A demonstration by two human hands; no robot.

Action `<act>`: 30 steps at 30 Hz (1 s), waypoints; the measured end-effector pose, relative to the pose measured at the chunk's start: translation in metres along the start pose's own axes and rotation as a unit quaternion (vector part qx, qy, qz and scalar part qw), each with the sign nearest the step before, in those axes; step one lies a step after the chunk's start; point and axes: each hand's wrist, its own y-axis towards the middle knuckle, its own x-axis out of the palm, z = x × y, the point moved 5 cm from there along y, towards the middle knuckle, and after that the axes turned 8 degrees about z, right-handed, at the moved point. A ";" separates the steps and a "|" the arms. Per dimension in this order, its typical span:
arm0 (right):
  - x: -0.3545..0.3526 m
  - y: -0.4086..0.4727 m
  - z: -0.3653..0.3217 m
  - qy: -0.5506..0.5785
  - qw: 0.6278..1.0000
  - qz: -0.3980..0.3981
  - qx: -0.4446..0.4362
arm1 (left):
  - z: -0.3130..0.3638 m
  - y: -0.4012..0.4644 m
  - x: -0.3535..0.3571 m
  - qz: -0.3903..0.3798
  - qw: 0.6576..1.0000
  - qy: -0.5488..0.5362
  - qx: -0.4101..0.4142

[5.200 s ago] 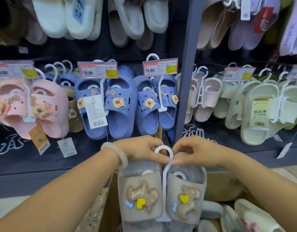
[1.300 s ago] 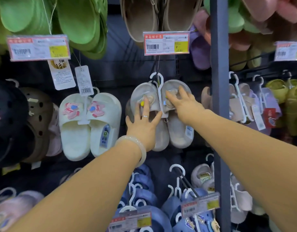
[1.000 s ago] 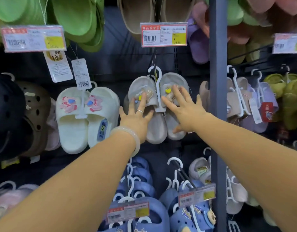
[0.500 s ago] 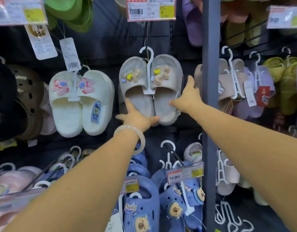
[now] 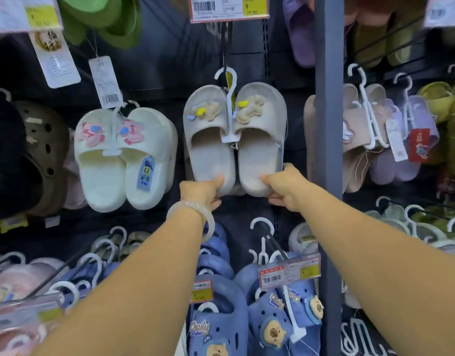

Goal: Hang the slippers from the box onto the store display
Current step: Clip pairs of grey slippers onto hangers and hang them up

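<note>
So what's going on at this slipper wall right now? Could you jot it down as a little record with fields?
item handled: grey slippers, one pair on a white hanger
hanger: hook up at the display peg under the price tag
left hand: grips the left slipper's heel
right hand: grips the right slipper's heel
left neighbour: cream slippers
below: blue slippers
right: grey upright post

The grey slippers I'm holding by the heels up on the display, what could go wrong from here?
1. Both hands, left hand and right hand, grip the heels of the grey slippers; tugging down or outward could lift the white hanger off its peg.
2. The white slippers hang close on the left; a sideways swing might knock them.
</note>
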 end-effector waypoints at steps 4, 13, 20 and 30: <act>-0.006 0.000 -0.003 -0.010 0.999 -0.032 0.017 | -0.007 -0.003 0.007 -0.016 1.000 -0.005 0.022; -0.007 0.001 0.007 -0.157 0.983 0.073 -0.066 | -0.004 -0.027 -0.002 0.037 0.989 0.128 0.059; -0.004 -0.041 0.001 -0.400 0.838 0.140 -0.343 | -0.005 -0.081 0.004 0.026 0.791 0.498 0.354; -0.012 -0.085 0.033 -0.479 0.812 0.005 -0.335 | -0.022 -0.126 -0.002 -0.081 0.798 0.469 0.369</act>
